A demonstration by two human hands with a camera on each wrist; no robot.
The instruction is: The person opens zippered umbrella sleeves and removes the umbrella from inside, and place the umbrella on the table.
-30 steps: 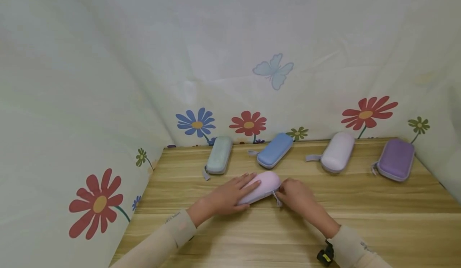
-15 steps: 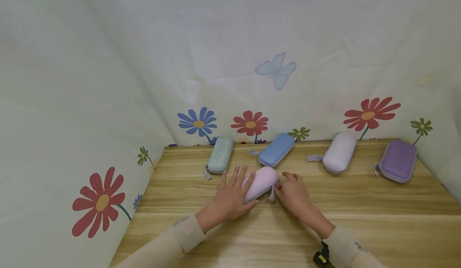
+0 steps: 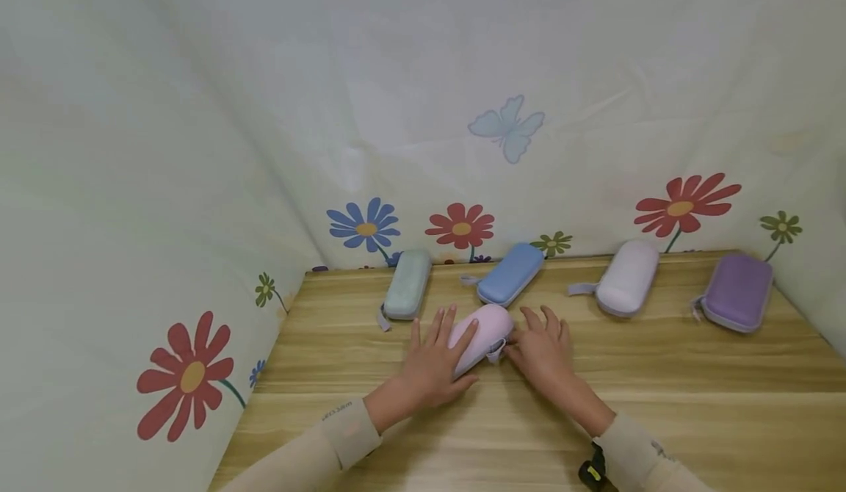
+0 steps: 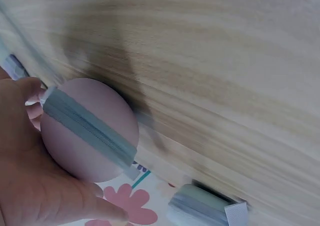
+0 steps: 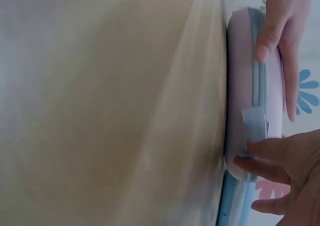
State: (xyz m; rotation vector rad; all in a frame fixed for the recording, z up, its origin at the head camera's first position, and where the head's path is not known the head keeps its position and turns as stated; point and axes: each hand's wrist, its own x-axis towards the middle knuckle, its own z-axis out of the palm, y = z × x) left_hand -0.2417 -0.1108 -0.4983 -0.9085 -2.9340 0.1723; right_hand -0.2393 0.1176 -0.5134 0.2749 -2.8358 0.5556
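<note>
- Left hand (image 3: 426, 371) rests with fairly straight, spread fingers across the pink case (image 3: 487, 327), its thumb on the near side; right hand (image 3: 545, 356) pinches at the case's other end, thumb against forefinger, beside the grey strap (image 5: 254, 123). Exactly what those fingertips catch is hidden.
- The pink case lies on the table (image 3: 661, 374) between both hands, just in front of the blue case (image 3: 510, 273); whether these two touch, I cannot tell.
- Handling, as I judge it: light, with a stiff moulded shell, not fragile, a little slippery where smooth and rounded. The strap looks soft and bendable.
- Best hold, in my view: palm over the domed lid or a grip across the middle, with the other hand's fingertips at the strap end, along the zip (image 5: 258, 83).
- Cases: five, namely one pink, one blue, one green case (image 3: 407, 285), one white case (image 3: 628, 277) and one purple case (image 3: 738, 290); those last four stand apart along the back edge.
- Straps: five, one per case.
- Backdrop (image 3: 396, 59) prints: three large red flowers, one large blue flower, one whole butterfly.
</note>
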